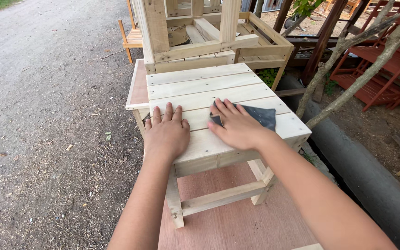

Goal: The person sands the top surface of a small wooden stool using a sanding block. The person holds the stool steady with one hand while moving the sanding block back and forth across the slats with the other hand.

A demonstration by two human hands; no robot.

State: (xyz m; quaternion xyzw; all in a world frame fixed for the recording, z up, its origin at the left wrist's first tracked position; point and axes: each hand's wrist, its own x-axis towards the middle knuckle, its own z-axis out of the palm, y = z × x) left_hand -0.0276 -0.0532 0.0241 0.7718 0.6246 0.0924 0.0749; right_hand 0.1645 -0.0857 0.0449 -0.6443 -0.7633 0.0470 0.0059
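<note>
Your right hand (238, 126) is flat, fingers spread, pressing a dark sheet of sandpaper (261, 115) onto the slatted top of the pale wooden stool (195, 85), right around the middle of the frame. Your left hand (166, 134) lies open and flat on the same top, just beside it. The stool's standing on a reddish plywood board (237, 222), with a gravel road (47, 115) filling the left of the frame.

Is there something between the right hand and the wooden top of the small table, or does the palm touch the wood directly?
Yes. A dark sheet of sandpaper lies under the right hand, between its fingers and the slatted tabletop. The left hand rests flat on the bare wood, with nothing visible beneath it.
</note>
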